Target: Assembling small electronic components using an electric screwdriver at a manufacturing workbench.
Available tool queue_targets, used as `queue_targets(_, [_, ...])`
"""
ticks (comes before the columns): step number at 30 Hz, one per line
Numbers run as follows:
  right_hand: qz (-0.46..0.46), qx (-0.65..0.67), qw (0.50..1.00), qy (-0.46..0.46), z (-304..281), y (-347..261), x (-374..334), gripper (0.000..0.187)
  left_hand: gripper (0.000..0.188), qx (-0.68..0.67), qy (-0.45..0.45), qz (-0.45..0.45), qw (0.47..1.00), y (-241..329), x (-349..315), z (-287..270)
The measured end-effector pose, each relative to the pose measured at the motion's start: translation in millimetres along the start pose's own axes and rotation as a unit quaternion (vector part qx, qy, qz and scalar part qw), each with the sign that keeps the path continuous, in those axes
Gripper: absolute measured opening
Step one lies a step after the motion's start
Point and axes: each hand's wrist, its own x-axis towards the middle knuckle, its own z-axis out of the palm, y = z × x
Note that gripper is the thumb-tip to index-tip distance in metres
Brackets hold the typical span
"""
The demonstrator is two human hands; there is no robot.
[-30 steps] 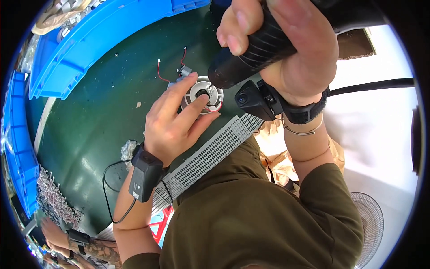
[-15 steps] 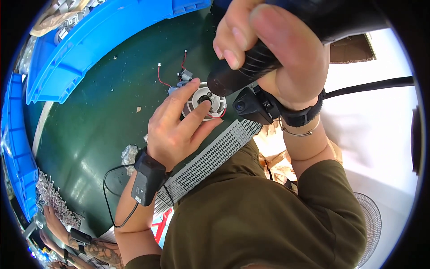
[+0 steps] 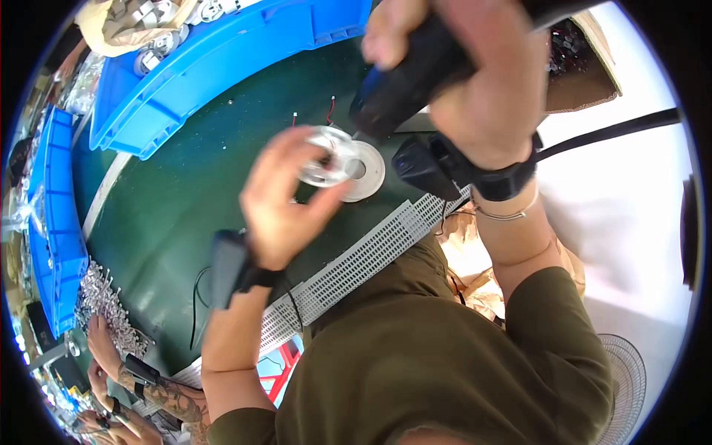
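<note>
Two bare hands work close together. The left hand (image 3: 278, 204), motion-blurred, has its fingers closed around a white openwork ring (image 3: 343, 152); the right hand (image 3: 489, 93) has its fingers wrapped about a black cylindrical tool (image 3: 408, 81) with a rounded nose. Just right of the left fingers, a flat white disc (image 3: 377, 169) with a round hole lies on the smooth green bench (image 3: 178, 230), partly behind the ring. Past those fingertips run thin red wires (image 3: 331, 111); bodyward sits a grey perforated strip (image 3: 371, 241). Farther beyond the fingers stands a ribbed blue plastic bin (image 3: 222, 70).
</note>
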Motion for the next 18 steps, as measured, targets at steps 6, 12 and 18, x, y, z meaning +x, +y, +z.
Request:
queue_targets(6, [-0.019,-0.226,0.973,-0.045,-11,-8,15,0.032,0.034,0.347,0.000,-0.246,0.905,-100,-31,-162])
queue_targets(12, [-0.004,-0.259,0.966,-0.010,-31,17,23,0.028,0.042,0.516,0.148,0.012,0.844,-57,13,-78])
queue_targets(18, [-0.004,-0.335,0.941,0.055,-19,35,32,0.030,0.023,0.095,-0.197,-0.223,0.950,-82,37,-5])
